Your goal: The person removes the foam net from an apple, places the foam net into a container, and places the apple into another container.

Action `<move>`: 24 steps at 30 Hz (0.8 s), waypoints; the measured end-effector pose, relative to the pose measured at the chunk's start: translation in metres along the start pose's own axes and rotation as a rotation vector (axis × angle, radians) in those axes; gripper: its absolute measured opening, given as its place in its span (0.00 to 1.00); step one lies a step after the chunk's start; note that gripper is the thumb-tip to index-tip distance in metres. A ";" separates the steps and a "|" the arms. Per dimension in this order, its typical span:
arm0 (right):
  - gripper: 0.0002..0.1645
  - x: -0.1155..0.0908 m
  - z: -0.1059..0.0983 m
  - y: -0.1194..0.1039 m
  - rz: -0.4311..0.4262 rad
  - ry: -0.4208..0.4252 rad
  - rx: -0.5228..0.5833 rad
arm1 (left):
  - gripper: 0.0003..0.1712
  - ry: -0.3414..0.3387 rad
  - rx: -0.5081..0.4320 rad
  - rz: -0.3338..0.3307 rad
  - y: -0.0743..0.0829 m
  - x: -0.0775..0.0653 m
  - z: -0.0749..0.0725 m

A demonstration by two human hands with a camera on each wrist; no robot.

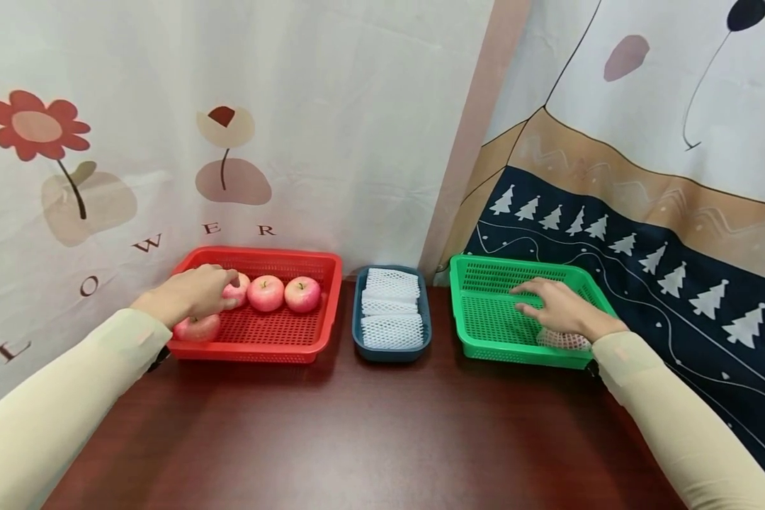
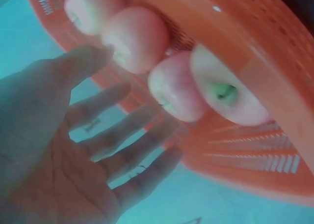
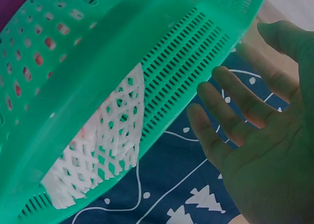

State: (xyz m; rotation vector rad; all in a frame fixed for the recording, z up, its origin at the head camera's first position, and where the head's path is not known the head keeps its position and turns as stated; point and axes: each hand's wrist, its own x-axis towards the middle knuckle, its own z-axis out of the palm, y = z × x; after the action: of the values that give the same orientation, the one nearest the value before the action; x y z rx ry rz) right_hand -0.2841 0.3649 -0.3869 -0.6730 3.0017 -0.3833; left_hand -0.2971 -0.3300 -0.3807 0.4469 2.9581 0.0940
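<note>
My left hand (image 1: 194,289) is over the left side of a red basket (image 1: 274,333) that holds several pink-red apples (image 1: 266,292). Its fingers are spread and uncurled in the left wrist view, with the thumb close to one apple (image 2: 135,40); whether it touches cannot be told. Above the green basket (image 1: 487,350) hovers my right hand (image 1: 561,308), fingers extended and nothing in its grasp. Beneath that hand, in the basket's near right corner, lies a fruit in a white foam net (image 1: 562,340). The right wrist view shows the net sleeve (image 3: 115,135) too, partly behind the basket wall.
Between the two baskets stands a small dark blue tray (image 1: 392,356) with stacked white foam net sleeves (image 1: 392,312). All three containers stand on a dark brown table (image 1: 382,432). A printed curtain (image 1: 357,127) hangs directly behind them and along the right side.
</note>
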 end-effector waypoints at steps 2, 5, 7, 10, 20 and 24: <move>0.26 -0.002 0.000 0.002 0.005 -0.004 0.003 | 0.29 0.038 -0.005 0.008 0.007 -0.001 -0.002; 0.27 -0.003 0.000 0.005 0.006 -0.008 0.004 | 0.26 0.104 -0.010 0.004 0.018 -0.002 -0.005; 0.27 -0.005 -0.001 0.007 0.010 -0.010 0.001 | 0.24 0.144 -0.010 0.004 0.024 -0.001 -0.006; 0.27 -0.006 -0.002 0.010 0.014 -0.014 -0.009 | 0.23 0.189 -0.022 0.009 0.034 0.001 -0.007; 0.30 -0.008 -0.004 0.022 0.053 -0.048 -0.001 | 0.27 0.254 -0.120 0.055 0.067 0.001 -0.003; 0.31 -0.011 -0.005 0.028 0.068 -0.061 -0.010 | 0.29 0.288 -0.134 0.081 0.086 0.001 -0.005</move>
State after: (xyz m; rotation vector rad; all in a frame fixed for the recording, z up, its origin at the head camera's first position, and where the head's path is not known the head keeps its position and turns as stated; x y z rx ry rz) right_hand -0.2856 0.3950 -0.3892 -0.5705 2.9616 -0.3377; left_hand -0.2738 -0.2475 -0.3689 0.5795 3.1844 0.3949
